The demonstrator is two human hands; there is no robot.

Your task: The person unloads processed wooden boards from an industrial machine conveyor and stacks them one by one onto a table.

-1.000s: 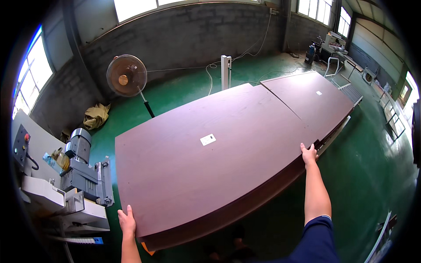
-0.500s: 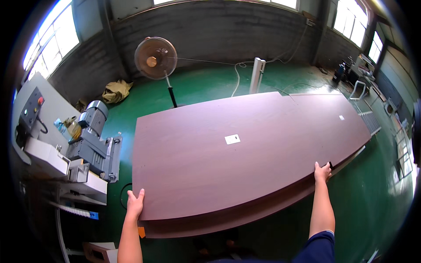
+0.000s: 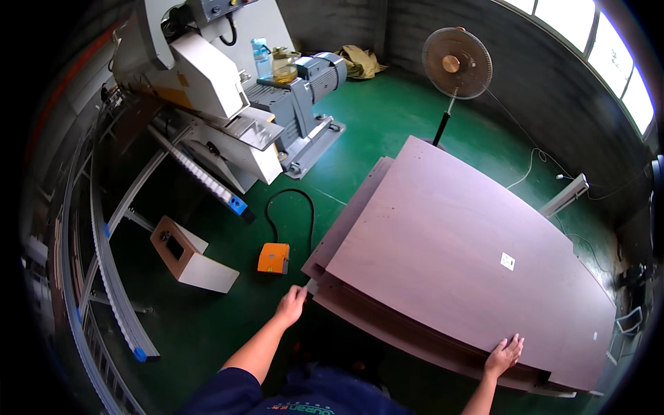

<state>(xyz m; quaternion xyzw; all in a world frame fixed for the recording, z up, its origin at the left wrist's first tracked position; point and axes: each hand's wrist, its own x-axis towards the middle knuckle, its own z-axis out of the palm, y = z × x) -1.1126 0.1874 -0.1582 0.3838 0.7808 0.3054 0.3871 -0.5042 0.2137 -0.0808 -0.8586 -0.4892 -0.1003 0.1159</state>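
Observation:
A large brown curved-edge board [image 3: 443, 242] lies on top of a stack of similar boards, with a small white label [image 3: 508, 261] on its face. The lower boards [image 3: 346, 218] stick out past its left end. My right hand [image 3: 503, 356] rests on the top board near its front edge, palm down and fingers stretched out. At the stack's near left corner, my left hand [image 3: 292, 306] is closed by a small pale grey piece [image 3: 312, 286] that juts out below the boards. What its fingers hold is partly hidden.
An orange foot pedal [image 3: 274, 258] with a black cable sits on the floor left of the stack. Beyond it stand a machine with a grey motor [image 3: 321, 75], a white-and-brown box-like part [image 3: 190, 256] and roller rails [image 3: 114, 277]. A fan [image 3: 456, 63] stands behind the boards.
My view has swung left. My left hand has left the top board's corner for the stack's lower corner. My right hand has gone from gripping the edge to lying on top.

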